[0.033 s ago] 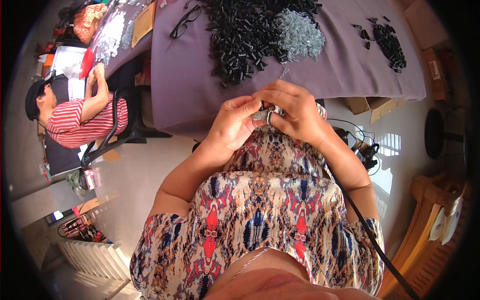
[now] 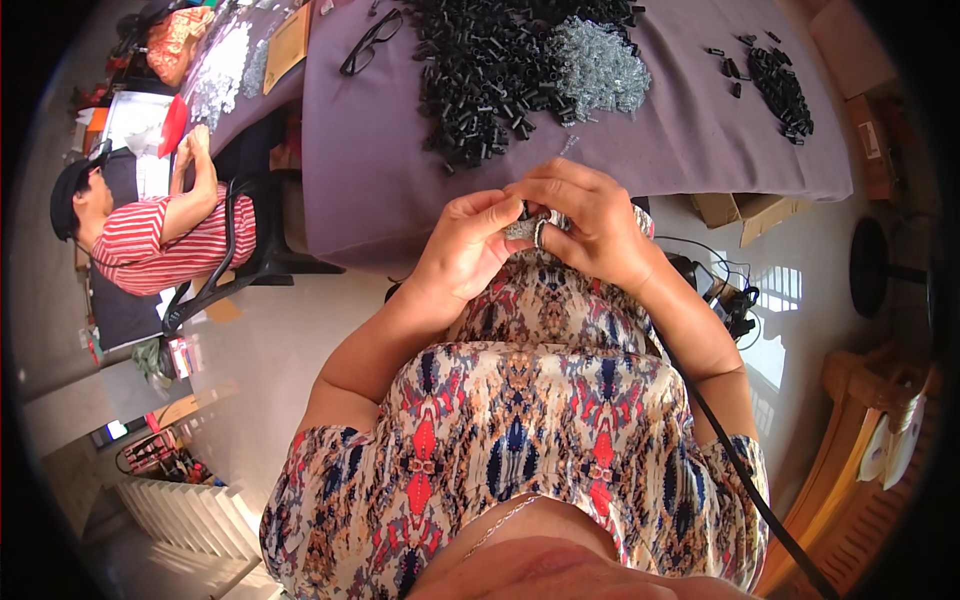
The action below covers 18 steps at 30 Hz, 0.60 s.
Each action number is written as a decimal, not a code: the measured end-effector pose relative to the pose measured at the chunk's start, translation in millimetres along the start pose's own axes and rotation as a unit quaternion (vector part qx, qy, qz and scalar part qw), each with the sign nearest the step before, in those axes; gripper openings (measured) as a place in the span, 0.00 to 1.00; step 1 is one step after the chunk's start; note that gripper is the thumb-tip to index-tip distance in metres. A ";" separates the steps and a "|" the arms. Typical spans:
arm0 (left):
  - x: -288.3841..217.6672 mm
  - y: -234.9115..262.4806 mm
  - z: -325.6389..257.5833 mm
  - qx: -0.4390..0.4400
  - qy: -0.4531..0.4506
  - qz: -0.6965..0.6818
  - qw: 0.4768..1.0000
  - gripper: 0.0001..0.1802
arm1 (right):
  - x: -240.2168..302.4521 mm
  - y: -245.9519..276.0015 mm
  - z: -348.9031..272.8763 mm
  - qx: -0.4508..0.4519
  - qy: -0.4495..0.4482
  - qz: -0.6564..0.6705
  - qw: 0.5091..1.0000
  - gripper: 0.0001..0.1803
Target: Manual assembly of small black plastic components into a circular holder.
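Observation:
My two hands meet just in front of the table's near edge. A small black piece (image 2: pixel 524 211), perhaps one of the short tubes, shows at the fingertips; fingers cover most of it. The thumb and fingers of my left hand (image 2: pixel 462 245) pinch it from the left. Bent fingers of my right hand (image 2: pixel 592 215) close in on it from the other side, and a dark band shows by the right thumb. Beyond them lies a large heap of short black tubes (image 2: pixel 480 90), with a heap of small clear pieces (image 2: pixel 605 75) against its right side.
A purple cloth (image 2: pixel 365 170) covers the table. Black-framed glasses (image 2: pixel 370 43) lie at its left, and a smaller pile of black tubes (image 2: pixel 780 95) at its right. A person in a striped shirt (image 2: pixel 150 240) sits at the left. An open cardboard box (image 2: pixel 745 215) is under the table.

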<state>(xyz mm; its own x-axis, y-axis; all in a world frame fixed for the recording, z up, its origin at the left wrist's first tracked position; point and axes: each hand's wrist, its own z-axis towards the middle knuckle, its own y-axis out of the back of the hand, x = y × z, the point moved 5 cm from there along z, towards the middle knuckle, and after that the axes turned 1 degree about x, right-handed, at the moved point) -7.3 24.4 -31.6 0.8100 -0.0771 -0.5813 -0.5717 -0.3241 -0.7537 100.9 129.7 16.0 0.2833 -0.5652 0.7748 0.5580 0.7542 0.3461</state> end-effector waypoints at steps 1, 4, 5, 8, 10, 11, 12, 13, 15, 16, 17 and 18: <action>-0.2 0.6 -1.4 -0.011 -0.001 0.014 1.000 0.10 | 0.9 -1.0 -0.7 0.000 0.000 0.001 1.000 0.25; -3.4 -1.7 -3.2 -0.010 -0.013 0.028 0.999 0.11 | 0.4 -1.8 1.2 -0.002 -0.025 0.054 0.998 0.26; -4.7 -3.2 -4.2 0.002 -0.025 0.027 0.999 0.11 | 2.8 -0.7 2.4 -0.008 -0.005 0.058 0.998 0.26; -5.5 -5.6 -6.5 0.028 -0.027 0.017 0.999 0.13 | 8.3 -0.5 3.6 -0.022 0.018 0.052 0.998 0.26; -6.0 -5.7 -7.4 0.034 -0.026 0.019 0.999 0.13 | 10.9 -0.2 3.8 -0.031 0.021 0.043 0.998 0.26; -5.3 -6.5 -7.1 0.040 -0.025 0.021 0.999 0.13 | 11.3 0.7 3.4 -0.032 0.020 0.040 0.999 0.26; -4.6 -6.8 -6.7 0.040 -0.025 0.022 0.999 0.13 | 11.6 1.6 2.9 -0.033 0.019 0.037 0.999 0.26; -4.1 -7.6 -6.4 0.044 -0.028 0.024 0.998 0.14 | 11.8 2.2 2.3 -0.034 0.020 0.038 0.999 0.26; -4.5 -6.4 -5.8 0.051 -0.028 0.020 0.998 0.14 | 12.1 1.5 3.8 -0.037 0.021 0.036 0.998 0.26; -5.2 -6.7 -5.9 0.058 -0.026 0.021 0.998 0.14 | 13.0 1.8 4.1 -0.037 0.018 0.035 0.999 0.26; -5.3 -8.1 -6.4 0.064 -0.025 0.025 0.997 0.14 | 13.7 2.8 3.1 -0.029 0.007 0.040 0.999 0.26; -5.8 -8.3 -7.0 0.062 -0.024 0.026 0.997 0.14 | 14.3 3.5 2.2 -0.021 -0.005 0.045 0.999 0.25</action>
<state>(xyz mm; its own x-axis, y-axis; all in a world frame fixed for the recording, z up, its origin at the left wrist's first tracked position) -6.4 20.9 -19.9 0.7732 -0.0446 -0.6326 -0.6273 -0.2007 -0.7525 105.2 125.0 29.5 0.3258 -0.4920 0.8073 0.5636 0.7867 0.2520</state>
